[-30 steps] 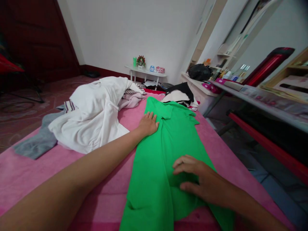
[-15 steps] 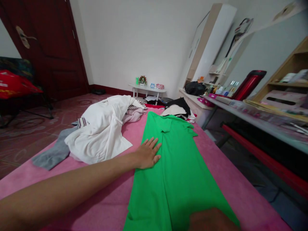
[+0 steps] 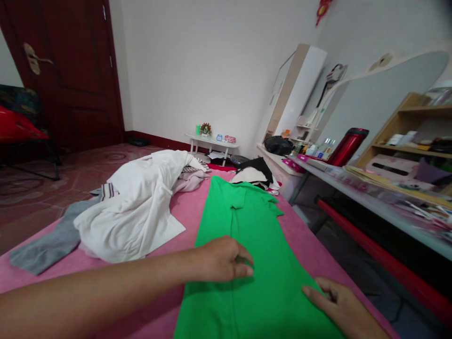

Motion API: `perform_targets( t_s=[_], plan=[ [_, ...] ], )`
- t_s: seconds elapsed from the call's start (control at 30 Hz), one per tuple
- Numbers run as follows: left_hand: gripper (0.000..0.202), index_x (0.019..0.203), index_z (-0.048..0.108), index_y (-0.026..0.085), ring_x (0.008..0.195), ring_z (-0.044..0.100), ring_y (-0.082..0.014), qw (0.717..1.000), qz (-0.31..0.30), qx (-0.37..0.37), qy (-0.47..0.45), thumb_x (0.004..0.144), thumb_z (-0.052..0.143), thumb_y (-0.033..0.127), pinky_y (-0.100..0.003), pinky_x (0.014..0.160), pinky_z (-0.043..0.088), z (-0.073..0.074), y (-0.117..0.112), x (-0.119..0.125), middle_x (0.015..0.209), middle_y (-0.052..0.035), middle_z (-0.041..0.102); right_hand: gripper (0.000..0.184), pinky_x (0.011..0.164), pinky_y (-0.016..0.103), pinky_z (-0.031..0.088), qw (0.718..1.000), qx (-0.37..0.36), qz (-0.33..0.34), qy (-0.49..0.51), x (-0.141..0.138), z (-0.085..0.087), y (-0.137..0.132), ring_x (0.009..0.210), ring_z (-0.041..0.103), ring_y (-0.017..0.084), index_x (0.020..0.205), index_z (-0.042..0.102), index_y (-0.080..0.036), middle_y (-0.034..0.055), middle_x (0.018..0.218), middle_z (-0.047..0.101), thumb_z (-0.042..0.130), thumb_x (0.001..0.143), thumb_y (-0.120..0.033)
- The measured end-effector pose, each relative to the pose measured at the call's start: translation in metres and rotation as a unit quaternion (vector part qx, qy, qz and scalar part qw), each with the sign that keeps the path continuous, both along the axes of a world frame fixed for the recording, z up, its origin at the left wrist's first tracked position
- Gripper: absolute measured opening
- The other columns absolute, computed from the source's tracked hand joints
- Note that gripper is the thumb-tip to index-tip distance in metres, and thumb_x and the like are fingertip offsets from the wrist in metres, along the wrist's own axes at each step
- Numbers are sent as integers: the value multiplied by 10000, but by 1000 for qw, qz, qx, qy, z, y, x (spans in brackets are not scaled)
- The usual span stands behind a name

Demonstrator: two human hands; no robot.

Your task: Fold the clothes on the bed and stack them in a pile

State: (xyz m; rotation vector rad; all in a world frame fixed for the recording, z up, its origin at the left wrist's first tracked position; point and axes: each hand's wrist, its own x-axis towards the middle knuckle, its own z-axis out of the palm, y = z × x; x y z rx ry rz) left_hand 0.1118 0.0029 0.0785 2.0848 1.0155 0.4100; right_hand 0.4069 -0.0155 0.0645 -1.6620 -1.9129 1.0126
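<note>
A green shirt (image 3: 261, 249) lies stretched out lengthwise on the pink bed cover (image 3: 190, 207), with a fold line running down it and a small folded flap near its far end. My left hand (image 3: 224, 259) is over the middle of the shirt, its fingers bent and its thumb apart from them, with nothing between. At the shirt's right edge is my right hand (image 3: 339, 303), thumb and forefinger apart; its other fingers are partly hidden. To the left, a white garment (image 3: 137, 202) lies heaped over a grey piece of clothing (image 3: 52, 235).
Behind the shirt sits a pile of black and white clothes (image 3: 256, 172). A dressing table (image 3: 328, 183) with a mirror, bottles and a red flask (image 3: 349, 146) runs along the right. A small white table (image 3: 212, 140) stands by the far wall. At left are a chair and a dark red door (image 3: 70, 70).
My left hand has lifted from lying flat on the shirt, moved nearer and bent its fingers. My right hand has come further into view at the right edge. The camera view has shifted.
</note>
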Motion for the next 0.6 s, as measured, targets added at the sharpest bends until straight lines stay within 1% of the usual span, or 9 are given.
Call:
perform_targets(
  t_s=[0.07,0.13,0.2,0.27,0.33,0.4,0.47,0.53,0.6],
  plan=[
    [515,1241,576,113,756,663,-210,991,63,-67,-97,877,484,466,-285,626,487,-4,18,2,955,-127,704,466,632,291,514,996,-34,23,74,-22,24,1,696,652,220,837,697,-213,43,715,679,552,743,-645],
    [612,1274,530,90,704,634,-181,976,112,-87,-165,871,458,545,-256,570,454,-8,30,2,953,-134,682,526,730,299,517,986,-69,95,115,-45,41,0,825,664,222,1025,683,-229,61,897,702,656,673,-620],
    [658,1271,535,105,727,606,-175,972,145,-59,-178,859,437,609,-251,580,436,-11,35,0,941,-119,660,615,800,308,506,961,-141,209,117,-62,47,6,918,658,228,1092,669,-239,72,1026,690,754,581,-570],
    [667,1267,551,141,746,583,-178,975,164,-22,-147,849,424,645,-255,603,418,-16,33,-4,901,-88,644,581,791,315,511,942,-171,265,117,-71,40,29,897,665,225,1053,687,-208,91,1038,687,745,598,-564],
    [668,1272,557,181,751,568,-186,981,174,5,-90,811,481,659,-259,618,403,-22,27,-5,866,-59,633,523,690,308,531,967,-102,189,139,-69,25,72,798,670,208,1013,686,-166,112,990,688,667,687,-575],
    [664,1278,554,221,750,559,-190,982,185,31,-33,745,597,614,-262,637,400,-29,21,-4,842,-34,629,526,545,265,522,985,0,-7,171,-57,7,127,800,663,216,1054,636,-182,114,1014,665,697,661,-526],
    [601,1256,574,255,772,557,-194,978,198,58,3,714,665,497,-272,681,411,-37,18,-1,847,-18,632,503,559,261,536,963,49,-191,182,-43,-10,181,805,660,202,1059,599,-180,118,1061,644,743,623,-387],
    [487,1210,610,279,804,559,-193,976,205,74,8,735,647,381,-291,748,424,-43,18,1,874,-10,645,494,602,294,552,941,60,-258,212,-33,-22,223,799,667,208,1081,577,-150,137,1035,648,731,646,-326],
    [402,1160,641,289,822,560,-187,976,204,81,-10,760,611,313,-305,804,428,-49,20,3,903,-8,658,453,621,330,547,937,73,-254,231,-33,-27,250,783,677,236,1059,584,-107,150,939,671,710,680,-321]
  ],
)
